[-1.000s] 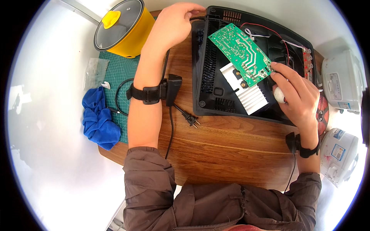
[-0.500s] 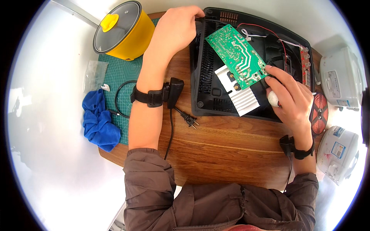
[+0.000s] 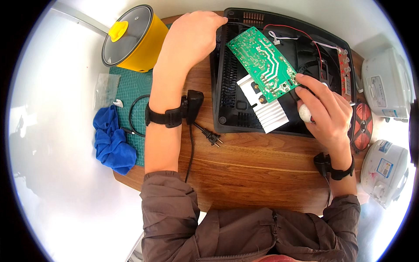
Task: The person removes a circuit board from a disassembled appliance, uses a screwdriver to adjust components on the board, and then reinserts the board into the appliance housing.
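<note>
A green circuit board [image 3: 261, 56], solder side up, lies tilted across a black appliance housing [image 3: 235, 120], above a white finned heatsink [image 3: 269, 114]. My right hand [image 3: 328, 112] is closed on the board’s lower right corner with fingertips; a round white piece [image 3: 305, 114] sits by its thumb, partly covered. My left hand [image 3: 190, 37] is curled at the housing’s upper left corner, index finger on the edge, other fingertips hidden. Red and white wires [image 3: 290, 27] and a red button panel [image 3: 345, 70] lie inside the housing. Both wrists wear black strapped devices.
A yellow lidded pot [image 3: 152, 39], green cutting mat [image 3: 139, 83], blue cloth [image 3: 113, 144], clear bag [image 3: 104, 89] and black plug [image 3: 213, 139] are left on the wooden table [image 3: 257, 174]. At right are two white appliances [image 3: 384, 83] and a red coil disc [image 3: 361, 129].
The housing, board and heatsink have shifted left, along with my right hand. My left hand has moved slightly left and lower at the housing’s corner.
</note>
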Tool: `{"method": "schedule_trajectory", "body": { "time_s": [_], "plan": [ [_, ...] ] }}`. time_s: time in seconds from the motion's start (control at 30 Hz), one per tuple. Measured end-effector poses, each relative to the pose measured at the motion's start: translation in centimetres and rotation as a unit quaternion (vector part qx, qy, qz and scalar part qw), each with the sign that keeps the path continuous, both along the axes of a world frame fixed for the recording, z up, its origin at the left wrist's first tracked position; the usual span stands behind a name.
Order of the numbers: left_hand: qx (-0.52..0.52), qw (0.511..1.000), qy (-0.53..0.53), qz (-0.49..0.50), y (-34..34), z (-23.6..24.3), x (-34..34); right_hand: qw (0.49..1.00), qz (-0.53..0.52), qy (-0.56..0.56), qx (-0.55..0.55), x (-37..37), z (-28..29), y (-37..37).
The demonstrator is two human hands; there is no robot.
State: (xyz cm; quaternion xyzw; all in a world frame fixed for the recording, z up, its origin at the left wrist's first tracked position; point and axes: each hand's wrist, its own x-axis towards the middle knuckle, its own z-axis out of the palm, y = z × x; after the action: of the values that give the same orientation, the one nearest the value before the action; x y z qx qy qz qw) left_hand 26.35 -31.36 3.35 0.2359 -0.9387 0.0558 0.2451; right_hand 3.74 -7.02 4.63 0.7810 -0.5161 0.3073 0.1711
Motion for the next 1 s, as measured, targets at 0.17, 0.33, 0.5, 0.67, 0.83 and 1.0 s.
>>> {"method": "schedule_trajectory", "body": {
  "time_s": [0.17,0.33,0.5,0.67,0.83,1.0],
  "plan": [
    [-0.046,0.995,-0.083,0.037,1.6,0.5,-1.2,1.000,-0.001,-0.004,0.001,0.0,-0.2,0.1],
    [-0.030,0.997,-0.068,0.037,1.5,0.5,-1.1,1.000,-0.005,-0.007,0.005,-0.1,-0.2,0.3],
    [-0.006,0.999,-0.040,0.020,1.4,0.4,-0.6,1.000,-0.011,0.000,0.013,-0.2,-0.5,0.4],
    [0.009,0.998,-0.060,0.031,1.7,0.7,-0.8,1.000,-0.016,0.002,0.019,-0.4,-0.7,0.5],
    [0.040,0.998,-0.051,0.021,1.5,0.8,-0.2,1.000,-0.015,0.001,0.016,-0.4,-0.7,0.4],
    [0.049,0.996,-0.066,0.019,1.6,1.1,0.0,1.000,-0.020,0.003,0.012,-0.3,-0.7,0.5]
  ]
}}
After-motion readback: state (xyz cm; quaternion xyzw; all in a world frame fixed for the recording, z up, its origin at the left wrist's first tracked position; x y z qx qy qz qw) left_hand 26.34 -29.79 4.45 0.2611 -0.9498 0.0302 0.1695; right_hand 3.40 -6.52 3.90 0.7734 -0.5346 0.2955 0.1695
